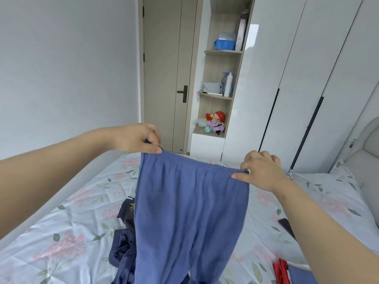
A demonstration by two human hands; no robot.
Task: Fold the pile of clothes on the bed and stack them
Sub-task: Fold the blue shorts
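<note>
Holding blue pants [190, 212] up over the bed [82, 212] by the gathered elastic waistband, pinched at one end in the left hand [137, 138], at the other in the right hand [260, 171]. Hanging smooth, legs down, before dark clothes [122, 253].

The blue trousers [188, 212] are running off the lower edge, so the ends of their legs are going unseen. They are covering most of the dark navy clothes [123, 249] heaped behind them on the bed [71, 212]. The right forearm [328, 232] is hiding part of a dark flat thing [286, 225], perhaps a phone. The bottom edge is cutting off a red garment [280, 271].
</note>
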